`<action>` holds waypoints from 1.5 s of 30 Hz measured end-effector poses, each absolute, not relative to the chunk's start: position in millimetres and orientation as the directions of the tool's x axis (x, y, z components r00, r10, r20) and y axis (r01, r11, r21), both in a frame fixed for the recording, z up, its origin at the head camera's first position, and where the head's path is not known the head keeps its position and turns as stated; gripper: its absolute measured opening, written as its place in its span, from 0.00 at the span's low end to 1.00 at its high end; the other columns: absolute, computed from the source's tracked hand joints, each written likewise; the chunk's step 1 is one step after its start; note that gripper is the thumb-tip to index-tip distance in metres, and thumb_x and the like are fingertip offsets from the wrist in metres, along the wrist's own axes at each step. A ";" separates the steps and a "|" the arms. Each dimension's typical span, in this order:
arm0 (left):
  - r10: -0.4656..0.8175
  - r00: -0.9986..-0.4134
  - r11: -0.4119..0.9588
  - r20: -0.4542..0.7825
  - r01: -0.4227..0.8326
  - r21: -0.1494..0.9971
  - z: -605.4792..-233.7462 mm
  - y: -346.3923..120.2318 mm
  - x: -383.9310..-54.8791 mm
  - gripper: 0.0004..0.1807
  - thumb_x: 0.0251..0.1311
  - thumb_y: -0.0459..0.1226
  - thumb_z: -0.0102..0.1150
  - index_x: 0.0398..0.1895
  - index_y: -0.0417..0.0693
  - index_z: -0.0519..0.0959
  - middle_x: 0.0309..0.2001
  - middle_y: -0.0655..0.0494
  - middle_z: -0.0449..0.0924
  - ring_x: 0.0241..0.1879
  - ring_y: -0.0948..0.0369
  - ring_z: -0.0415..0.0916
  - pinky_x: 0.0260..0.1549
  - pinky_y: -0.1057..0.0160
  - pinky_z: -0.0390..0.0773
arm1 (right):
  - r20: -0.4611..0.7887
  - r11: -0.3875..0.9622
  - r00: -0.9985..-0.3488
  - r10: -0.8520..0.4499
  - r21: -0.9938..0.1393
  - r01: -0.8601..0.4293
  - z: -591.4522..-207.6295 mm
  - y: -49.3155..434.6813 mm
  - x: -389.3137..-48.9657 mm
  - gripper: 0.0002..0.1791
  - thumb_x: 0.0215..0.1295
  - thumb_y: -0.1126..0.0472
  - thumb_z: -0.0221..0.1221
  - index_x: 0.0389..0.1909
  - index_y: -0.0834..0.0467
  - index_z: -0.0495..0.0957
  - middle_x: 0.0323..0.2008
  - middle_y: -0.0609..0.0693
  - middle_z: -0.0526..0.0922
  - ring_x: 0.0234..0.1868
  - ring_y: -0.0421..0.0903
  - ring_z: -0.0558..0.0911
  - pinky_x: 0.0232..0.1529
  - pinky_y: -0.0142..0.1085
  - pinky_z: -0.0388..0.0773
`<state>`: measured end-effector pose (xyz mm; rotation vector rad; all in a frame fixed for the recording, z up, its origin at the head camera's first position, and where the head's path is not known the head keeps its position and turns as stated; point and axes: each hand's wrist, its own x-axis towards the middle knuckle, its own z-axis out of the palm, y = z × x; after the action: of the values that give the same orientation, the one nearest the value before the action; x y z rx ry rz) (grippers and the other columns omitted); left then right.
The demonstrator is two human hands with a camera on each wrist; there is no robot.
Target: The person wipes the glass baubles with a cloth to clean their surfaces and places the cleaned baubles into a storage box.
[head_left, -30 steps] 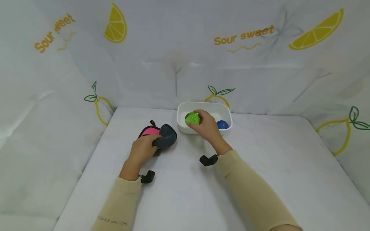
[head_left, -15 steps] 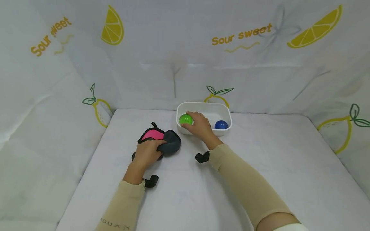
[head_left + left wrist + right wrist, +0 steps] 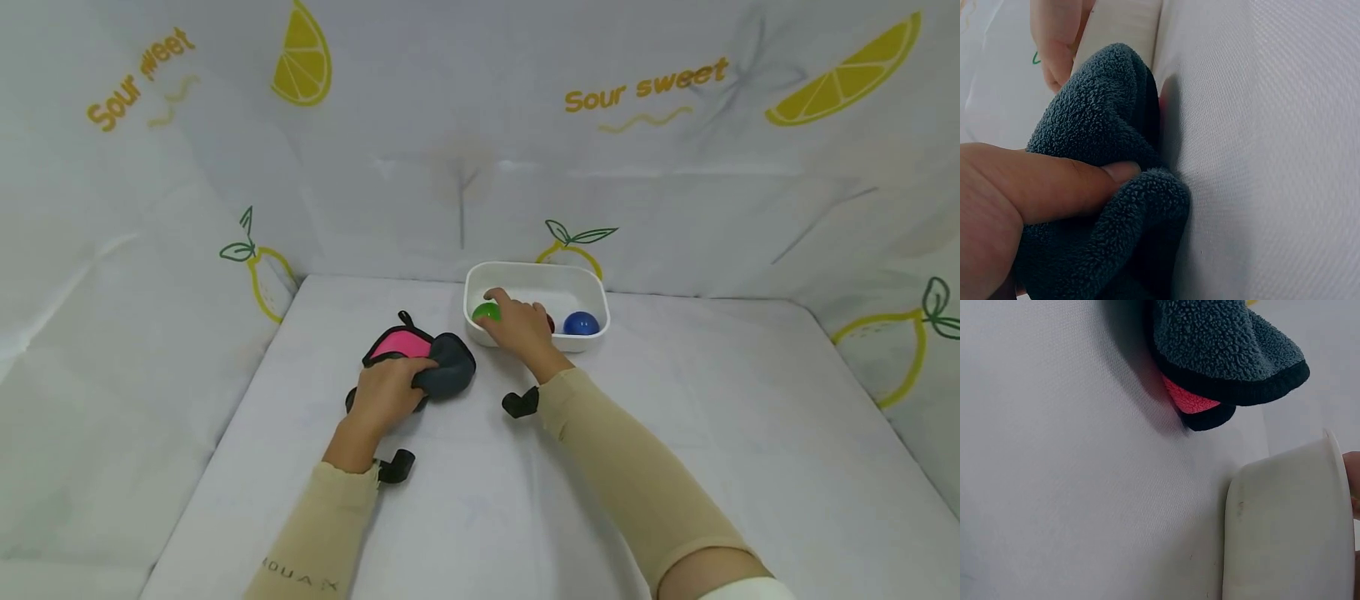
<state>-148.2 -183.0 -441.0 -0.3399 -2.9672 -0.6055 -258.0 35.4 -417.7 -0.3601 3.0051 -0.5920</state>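
My left hand (image 3: 388, 390) grips a folded plush cloth (image 3: 447, 371), dark grey-blue on one side and pink on the other, with black edging and a small loop. In the left wrist view the thumb presses into a fold of the cloth (image 3: 1094, 119). My right hand (image 3: 519, 329) reaches over the front rim of a white tub (image 3: 602, 292), its fingers spread above a shiny green ball (image 3: 486, 311) inside at the left. Also in the tub are a blue ball (image 3: 581, 323) at the right and a dark red ball (image 3: 551, 323), mostly hidden behind the hand.
The white-covered table (image 3: 720, 400) reaches back to an upright white sheet (image 3: 465, 125) printed with lemons. In the right wrist view, the tub's outer wall (image 3: 1285, 525) stands close to the cloth's edge.
The green ball has gone left and lower into the tub, and my right fingers have spread away from it. My left hand has drawn the cloth slightly right and nearer.
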 end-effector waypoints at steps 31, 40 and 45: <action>0.219 -0.970 0.881 0.102 0.241 0.406 -445.2 -187.1 -148.0 0.24 0.56 0.35 0.67 0.57 0.61 0.80 0.57 0.58 0.82 0.59 0.55 0.77 0.54 0.43 0.76 | 0.057 0.885 -0.946 -0.320 -0.339 -0.320 -415.6 47.7 -247.6 0.33 0.73 0.37 0.44 0.72 0.51 0.64 0.69 0.54 0.71 0.72 0.56 0.65 0.75 0.58 0.42; 0.274 -0.961 0.885 0.025 0.262 0.384 -437.5 -195.5 -154.1 0.29 0.55 0.40 0.70 0.63 0.57 0.76 0.61 0.55 0.79 0.62 0.53 0.74 0.58 0.42 0.73 | 0.134 0.867 -0.928 -0.347 -0.331 -0.372 -408.5 77.2 -242.3 0.38 0.70 0.35 0.48 0.73 0.52 0.62 0.72 0.59 0.64 0.74 0.59 0.58 0.74 0.60 0.44; 0.297 -0.954 0.891 -0.034 0.264 0.371 -430.2 -200.4 -160.1 0.34 0.56 0.43 0.69 0.68 0.56 0.71 0.62 0.54 0.77 0.63 0.51 0.73 0.58 0.41 0.72 | 0.151 0.874 -0.933 -0.328 -0.326 -0.360 -403.0 95.6 -238.4 0.38 0.70 0.36 0.50 0.73 0.53 0.61 0.73 0.59 0.62 0.75 0.60 0.56 0.74 0.60 0.43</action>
<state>-160.1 -200.4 -430.2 -0.4674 -3.1418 -0.5954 -238.4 95.6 -403.0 -0.5752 3.1294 -0.5727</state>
